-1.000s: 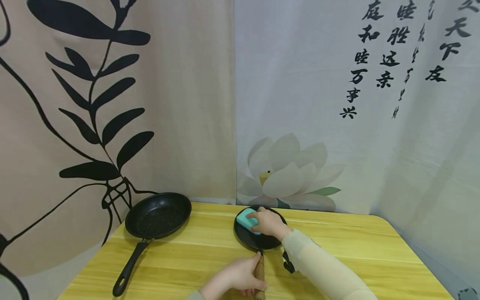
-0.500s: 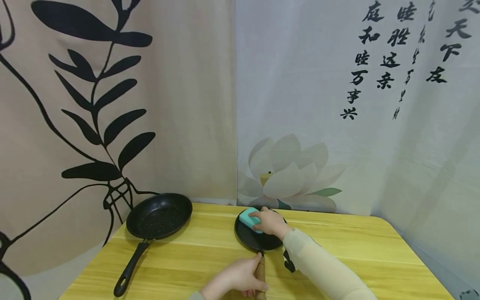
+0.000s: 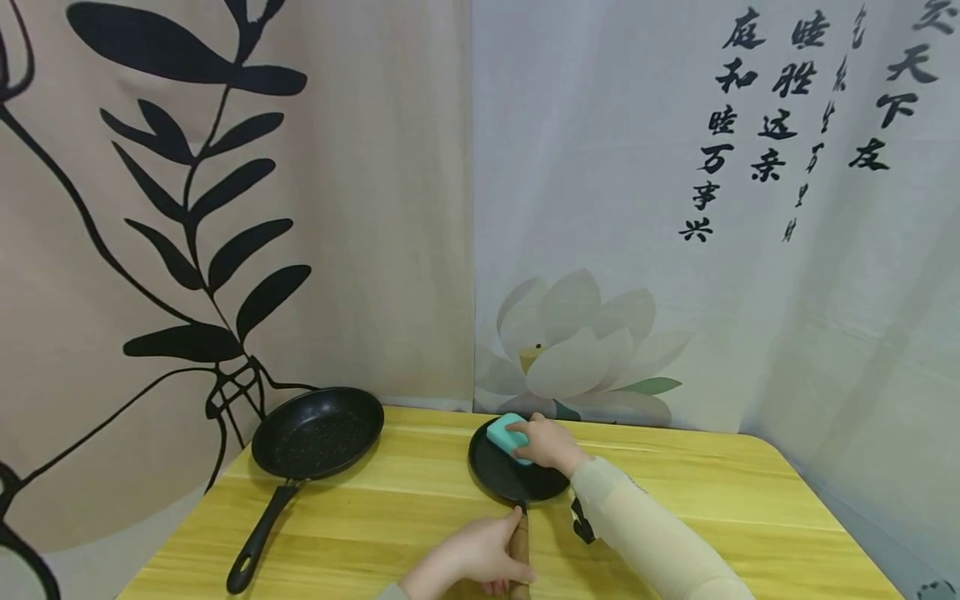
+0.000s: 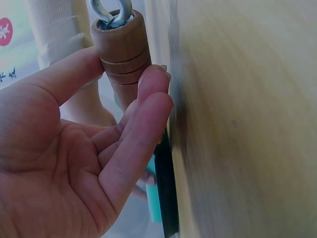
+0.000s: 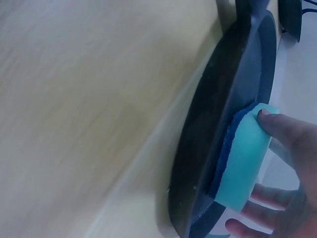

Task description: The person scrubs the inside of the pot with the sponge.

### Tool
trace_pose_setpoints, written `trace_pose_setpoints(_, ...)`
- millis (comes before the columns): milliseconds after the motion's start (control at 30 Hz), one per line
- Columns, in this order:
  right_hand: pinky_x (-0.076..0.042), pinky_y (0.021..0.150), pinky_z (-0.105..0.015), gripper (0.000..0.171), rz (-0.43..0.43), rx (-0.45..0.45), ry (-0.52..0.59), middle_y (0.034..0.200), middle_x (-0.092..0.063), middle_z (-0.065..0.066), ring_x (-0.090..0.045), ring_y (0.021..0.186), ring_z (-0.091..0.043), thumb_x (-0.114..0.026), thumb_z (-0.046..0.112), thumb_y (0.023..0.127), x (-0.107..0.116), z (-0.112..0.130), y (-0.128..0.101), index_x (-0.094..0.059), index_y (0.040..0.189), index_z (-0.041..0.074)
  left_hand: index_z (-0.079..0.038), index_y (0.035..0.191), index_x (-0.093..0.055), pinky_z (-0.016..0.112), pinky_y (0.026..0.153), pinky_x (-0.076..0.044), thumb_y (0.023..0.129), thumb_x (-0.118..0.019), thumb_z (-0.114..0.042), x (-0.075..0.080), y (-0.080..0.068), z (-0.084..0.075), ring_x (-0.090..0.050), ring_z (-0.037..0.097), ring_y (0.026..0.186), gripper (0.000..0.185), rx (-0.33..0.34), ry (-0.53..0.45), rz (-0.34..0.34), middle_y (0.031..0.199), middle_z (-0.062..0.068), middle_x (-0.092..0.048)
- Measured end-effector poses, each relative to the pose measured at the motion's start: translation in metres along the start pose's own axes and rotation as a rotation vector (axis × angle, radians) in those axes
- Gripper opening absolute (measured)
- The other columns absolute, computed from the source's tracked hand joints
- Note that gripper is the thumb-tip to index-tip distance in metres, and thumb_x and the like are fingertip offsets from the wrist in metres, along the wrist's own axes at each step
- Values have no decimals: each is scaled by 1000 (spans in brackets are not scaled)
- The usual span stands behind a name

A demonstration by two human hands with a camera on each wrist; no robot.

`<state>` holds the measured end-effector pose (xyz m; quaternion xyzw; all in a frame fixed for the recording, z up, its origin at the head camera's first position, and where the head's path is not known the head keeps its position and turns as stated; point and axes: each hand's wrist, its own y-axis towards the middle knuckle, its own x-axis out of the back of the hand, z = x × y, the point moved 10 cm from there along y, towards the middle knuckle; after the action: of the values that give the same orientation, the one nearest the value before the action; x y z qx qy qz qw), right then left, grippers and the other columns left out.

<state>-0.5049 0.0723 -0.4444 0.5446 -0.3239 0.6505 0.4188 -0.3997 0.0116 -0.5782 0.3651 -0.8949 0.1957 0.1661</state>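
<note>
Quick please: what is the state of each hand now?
Left hand: grips the wooden pan handle.
Right hand: holds the sponge against the pan.

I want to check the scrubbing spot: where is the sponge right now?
In the head view the sponge lies at the far left rim of the small pan, gripped by the right hand, right of the big pan.
</note>
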Motion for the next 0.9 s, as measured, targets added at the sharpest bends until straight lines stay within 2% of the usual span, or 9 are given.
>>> trace_pose_setpoints(300, -42, 55, -33, 49, -5, -8, 6, 103, -54, -10, -48, 66, -18, -73, 30, 88, 3, -10, -2, -60, 135, 22, -11, 155, -22, 42, 48, -55, 74, -78, -57, 0, 0, 1, -67, 28, 57, 109, 8, -8, 4, 68, 9, -69)
trace_pose_setpoints(633, -45, 59, -34, 49, 1, -37, 4, 118, -56, -13, -51, 71, -17, -74, 30, 87, 8, -20, -9, -61, 134, 23, -11, 155, -21, 42, 48, -55, 74, -78, -56, -1, 1, 2, -67, 28, 58, 109, 2, -13, 11, 69, 9, -69)
trace_pose_setpoints(900, -50, 67, -39, 50, -11, -43, -3, 129, -55, -14, -61, 91, -25, -76, 32, 85, 11, -28, -14, -62, 132, 23, -10, 156, -19, 43, 48, -55, 73, -79, -55, 0, 2, 5, -67, 28, 58, 111, -1, -17, 1, 68, 9, -69)
